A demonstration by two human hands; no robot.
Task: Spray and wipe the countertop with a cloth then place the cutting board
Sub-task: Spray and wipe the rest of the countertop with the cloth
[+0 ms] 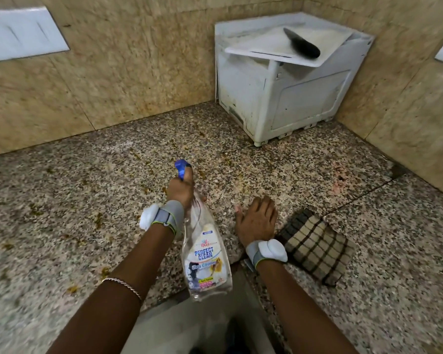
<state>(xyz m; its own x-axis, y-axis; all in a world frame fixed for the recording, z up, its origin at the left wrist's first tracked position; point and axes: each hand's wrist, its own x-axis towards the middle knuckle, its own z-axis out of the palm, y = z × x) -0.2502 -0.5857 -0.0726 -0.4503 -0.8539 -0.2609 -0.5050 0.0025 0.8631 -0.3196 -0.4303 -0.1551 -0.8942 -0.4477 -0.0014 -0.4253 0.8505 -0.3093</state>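
Two hands, head view. Left hand (180,190) grips the spray bottle (205,254) at its neck, one finger curled over the blue top, aimed at the stained countertop (87,200). Right hand (257,221) lies flat, fingers straight, holding nothing, just beside the checked cloth (315,250). Cutting board (274,47) sits on the corner white box (292,103), a knife (302,43) on it. Best to mist evenly over the stains, bottle low.

This looks like a home kitchen. A speckled granite countertop (279,159) runs into a corner of beige stone walls (138,72) fitted with a white switch plate (21,34). Brownish food stains (36,209) dot the counter. A white appliance (292,108) in the corner carries a cutting board (274,44) and a knife (302,43), and a checked cloth (315,249) lies near the front edge.
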